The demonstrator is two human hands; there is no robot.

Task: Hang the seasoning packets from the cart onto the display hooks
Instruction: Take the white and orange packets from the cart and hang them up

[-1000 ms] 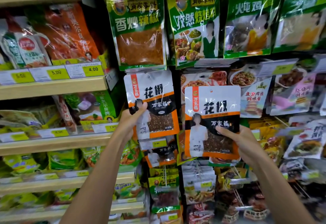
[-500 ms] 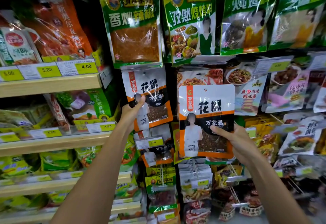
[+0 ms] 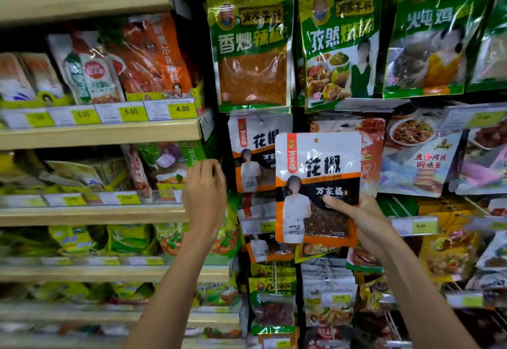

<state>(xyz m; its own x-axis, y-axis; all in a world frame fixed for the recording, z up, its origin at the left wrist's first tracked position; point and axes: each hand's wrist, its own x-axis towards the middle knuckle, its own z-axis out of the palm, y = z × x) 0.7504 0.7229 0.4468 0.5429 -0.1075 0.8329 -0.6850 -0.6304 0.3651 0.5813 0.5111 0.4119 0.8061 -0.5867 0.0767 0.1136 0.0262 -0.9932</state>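
The seasoning packet is shiny plastic, smooth, with bright spots of light on its white top. The green bags above it are glossy plastic too, with a see-through window. The shelves look like pale, matt wood. The price tags seem to be paper behind clear plastic strips, though they are blurry.

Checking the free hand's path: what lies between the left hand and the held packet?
In the head view, a matching hanging packet lies between left hand and held packet.
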